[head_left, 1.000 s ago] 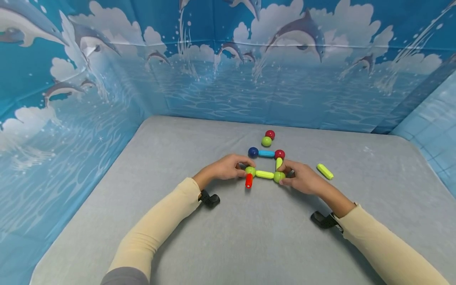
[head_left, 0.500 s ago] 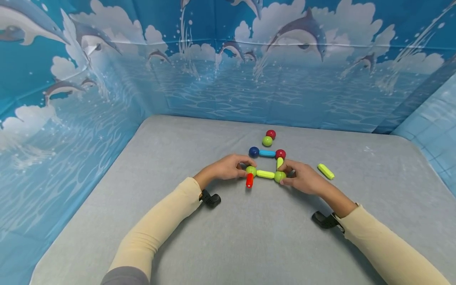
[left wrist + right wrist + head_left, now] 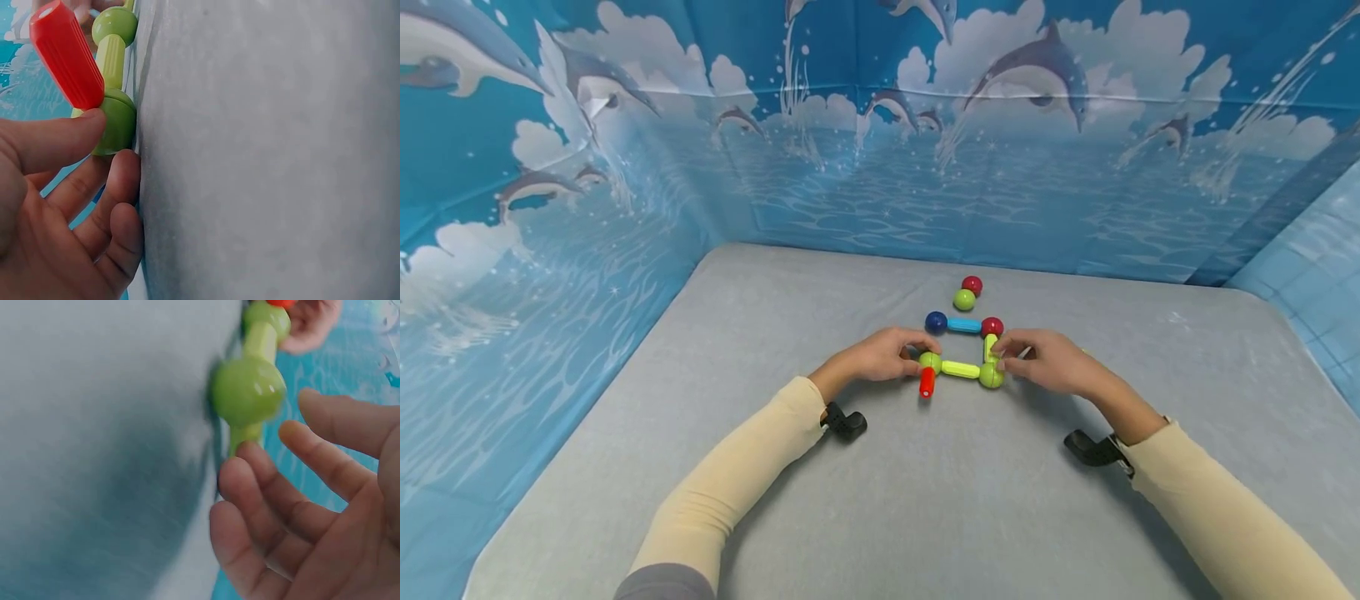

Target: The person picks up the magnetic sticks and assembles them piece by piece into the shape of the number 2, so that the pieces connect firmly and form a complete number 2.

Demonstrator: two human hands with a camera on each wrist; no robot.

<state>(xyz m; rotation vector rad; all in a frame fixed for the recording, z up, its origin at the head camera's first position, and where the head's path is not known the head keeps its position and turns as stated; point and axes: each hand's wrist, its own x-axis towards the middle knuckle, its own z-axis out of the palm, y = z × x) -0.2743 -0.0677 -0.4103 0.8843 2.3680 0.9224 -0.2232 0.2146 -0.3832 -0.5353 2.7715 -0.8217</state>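
My left hand [image 3: 887,354] pinches a green ball [image 3: 119,122] between thumb and fingers. A red rod [image 3: 65,53] juts from that ball, tilted upward. A yellow-green rod [image 3: 960,369] links it to a second green ball [image 3: 991,377]. Beside this second ball is my right hand [image 3: 1051,360], its fingers apart and loosely bent around nothing; in the right wrist view a gap shows between thumb and ball. From there another yellow-green rod [image 3: 990,343] leads back to a red ball [image 3: 992,326], then a light blue rod [image 3: 964,325] and a dark blue ball [image 3: 936,322].
Behind the joined pieces, a loose green ball [image 3: 964,300] and a red ball [image 3: 972,285] lie together on the grey-covered table [image 3: 880,500]. A loose yellow-green rod is almost wholly hidden behind the right hand. A dolphin-print curtain [image 3: 865,183] closes off the back and sides.
My right hand has let go of the second green ball and drawn slightly up and to the right, now covering the loose rod. The left hand keeps its hold.
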